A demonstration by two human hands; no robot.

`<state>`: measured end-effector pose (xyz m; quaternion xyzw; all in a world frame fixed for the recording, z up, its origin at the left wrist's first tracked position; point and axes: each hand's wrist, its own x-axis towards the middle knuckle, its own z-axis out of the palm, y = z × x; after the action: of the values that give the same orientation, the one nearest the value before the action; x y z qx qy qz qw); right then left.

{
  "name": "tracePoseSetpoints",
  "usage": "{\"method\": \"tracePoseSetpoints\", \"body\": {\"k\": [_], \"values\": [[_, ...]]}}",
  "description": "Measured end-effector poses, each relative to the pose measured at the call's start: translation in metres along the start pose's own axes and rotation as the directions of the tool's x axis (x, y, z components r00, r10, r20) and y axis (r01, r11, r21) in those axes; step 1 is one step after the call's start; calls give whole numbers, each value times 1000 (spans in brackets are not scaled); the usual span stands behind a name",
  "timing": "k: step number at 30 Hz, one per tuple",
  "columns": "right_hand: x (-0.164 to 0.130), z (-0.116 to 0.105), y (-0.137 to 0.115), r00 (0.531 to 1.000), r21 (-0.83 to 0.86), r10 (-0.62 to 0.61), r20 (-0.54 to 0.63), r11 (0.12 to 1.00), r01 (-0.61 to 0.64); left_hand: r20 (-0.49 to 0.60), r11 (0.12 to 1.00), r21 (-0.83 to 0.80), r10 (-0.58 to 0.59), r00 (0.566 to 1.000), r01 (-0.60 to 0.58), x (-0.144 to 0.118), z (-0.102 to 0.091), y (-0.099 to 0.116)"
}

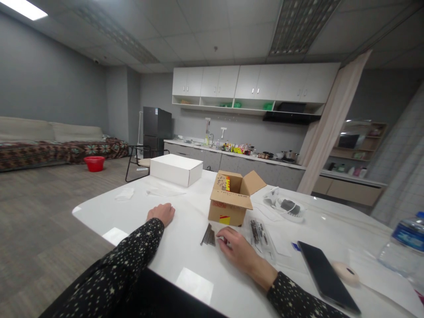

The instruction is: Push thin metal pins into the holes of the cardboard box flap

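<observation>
On the white table (185, 247), my left hand (161, 214) rests with its fingers curled in a loose fist, and I see nothing held in it. My right hand (236, 247) lies lower right of centre, fingers bent, with a gap between thumb and forefinger and nothing visible in it. Beside its fingertips is a small row of long dark screws or nails (208, 235). Just beyond stands an open cardboard box (228, 211), flaps up. Right of that hand sits a clear plastic case (265, 240) with several dark small pieces in it.
A white box (175, 170) stands at the table's far left. To the right lie a white coiled item (291, 210), a black phone (326, 276), a beige rounded object (346, 272) and a water bottle (406, 245). Crumpled tissue (125, 193) lies at left.
</observation>
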<state>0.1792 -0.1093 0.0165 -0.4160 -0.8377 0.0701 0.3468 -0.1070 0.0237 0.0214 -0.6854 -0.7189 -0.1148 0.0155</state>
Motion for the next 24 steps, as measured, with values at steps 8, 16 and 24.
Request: {"method": "tracePoseSetpoints", "body": {"k": [8, 16, 24], "values": [[19, -54, -32, 961, -145, -216, -170, 971, 192, 5, 1000, 5, 5, 1000, -5, 0, 1, -1], [66, -125, -39, 955, -180, 63, -289, 976, -119, 20, 1000, -10, 18, 1000, -17, -2, -5, 2], [93, -122, 7, 909, -124, 402, -112, 902, -414, 9, 999, -50, 3, 1000, -3, -3, -7, 2]]}}
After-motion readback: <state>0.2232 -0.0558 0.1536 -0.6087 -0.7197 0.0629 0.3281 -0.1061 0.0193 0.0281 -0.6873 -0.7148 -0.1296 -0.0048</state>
